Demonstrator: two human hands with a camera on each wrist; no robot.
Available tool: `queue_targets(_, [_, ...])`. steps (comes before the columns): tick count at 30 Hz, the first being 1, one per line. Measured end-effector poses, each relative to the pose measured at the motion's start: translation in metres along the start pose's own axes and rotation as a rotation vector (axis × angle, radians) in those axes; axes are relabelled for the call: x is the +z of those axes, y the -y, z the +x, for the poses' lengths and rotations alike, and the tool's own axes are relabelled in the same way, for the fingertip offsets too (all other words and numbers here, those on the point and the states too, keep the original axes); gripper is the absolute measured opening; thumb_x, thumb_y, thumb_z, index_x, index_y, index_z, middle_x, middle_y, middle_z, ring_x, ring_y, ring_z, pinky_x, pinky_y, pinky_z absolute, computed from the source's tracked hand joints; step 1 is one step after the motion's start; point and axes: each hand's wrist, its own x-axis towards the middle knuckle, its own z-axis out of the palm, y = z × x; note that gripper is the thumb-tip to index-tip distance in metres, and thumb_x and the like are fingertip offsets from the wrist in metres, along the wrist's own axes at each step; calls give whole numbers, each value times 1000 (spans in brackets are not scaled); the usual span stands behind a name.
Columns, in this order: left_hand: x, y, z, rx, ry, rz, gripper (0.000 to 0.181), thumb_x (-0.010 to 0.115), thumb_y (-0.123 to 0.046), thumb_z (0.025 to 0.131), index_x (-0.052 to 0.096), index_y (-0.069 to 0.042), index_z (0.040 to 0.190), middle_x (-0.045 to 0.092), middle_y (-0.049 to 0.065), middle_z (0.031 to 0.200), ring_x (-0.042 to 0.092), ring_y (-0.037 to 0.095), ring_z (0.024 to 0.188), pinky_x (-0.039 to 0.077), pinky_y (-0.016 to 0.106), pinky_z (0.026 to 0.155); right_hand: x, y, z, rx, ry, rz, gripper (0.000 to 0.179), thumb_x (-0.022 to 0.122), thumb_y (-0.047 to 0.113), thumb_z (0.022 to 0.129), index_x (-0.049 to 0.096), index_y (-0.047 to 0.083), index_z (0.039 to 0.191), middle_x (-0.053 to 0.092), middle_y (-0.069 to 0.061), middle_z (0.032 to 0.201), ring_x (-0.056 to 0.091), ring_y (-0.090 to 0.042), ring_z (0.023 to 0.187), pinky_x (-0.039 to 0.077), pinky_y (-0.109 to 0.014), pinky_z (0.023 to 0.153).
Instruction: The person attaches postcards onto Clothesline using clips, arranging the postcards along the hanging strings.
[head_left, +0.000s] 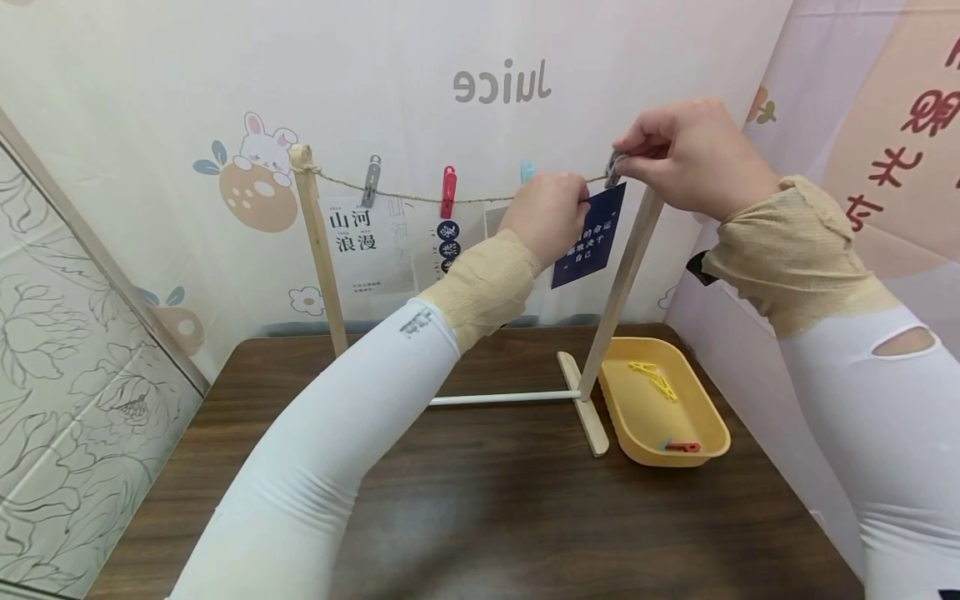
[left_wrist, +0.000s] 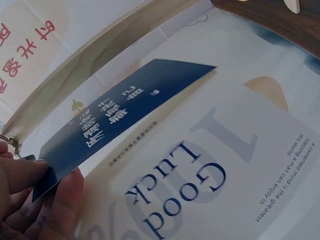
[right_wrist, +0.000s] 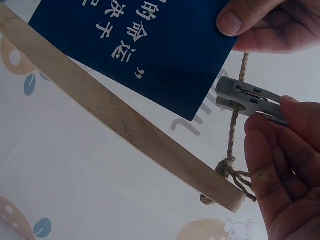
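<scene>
My left hand (head_left: 546, 215) pinches a dark blue card (head_left: 597, 236) with white writing by its upper edge, between thumb and fingers in the left wrist view. At the right end of the twine (head_left: 480, 201), my right hand (head_left: 693, 158) pinches the handles of a grey clothespin (right_wrist: 252, 98). Its nose lies over the twine in the right wrist view, close beside the card's edge; whether they touch, I cannot tell. Behind the left hand, a light blue clothespin (head_left: 527, 172) is partly hidden. A white "Good Luck" card (left_wrist: 240, 150) hangs beside the blue one.
Twine joins two wooden posts (head_left: 622, 279) on the brown table (head_left: 480, 500). Grey (head_left: 371, 181) and red clothespins (head_left: 448, 192) stand on it, with printed cards (head_left: 367, 250) below. A yellow basket (head_left: 708, 454) at right holds yellow and red clothespins.
</scene>
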Motion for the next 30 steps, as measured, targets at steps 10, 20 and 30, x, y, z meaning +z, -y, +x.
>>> queue_targets(10, [3, -3, 2, -2, -25, 23, 24, 58, -20, 113, 77, -11, 126, 81, 1, 124, 76, 15, 116, 58, 30, 101, -5, -4, 6, 49, 82, 37, 17, 75, 3, 100, 77, -5, 115, 83, -17, 104, 62, 14, 75, 47, -5, 68])
queue_targets(20, [0, -5, 2, -2, -37, 7, 24, 56, -20, 114, 75, -12, 126, 81, 0, 123, 76, 14, 113, 58, 29, 99, -8, -6, 6, 70, 118, 41, 19, 75, 5, 100, 76, -4, 116, 82, -17, 106, 63, 12, 75, 48, -5, 68])
queue_targets(30, [-1, -4, 3, -15, -32, -10, 23, 57, -21, 114, 76, -13, 125, 81, 0, 123, 75, 13, 111, 58, 28, 99, -11, -10, 9, 57, 178, 0, 31, 72, 4, 101, 73, -6, 131, 77, -29, 122, 60, 19, 79, 47, -3, 71])
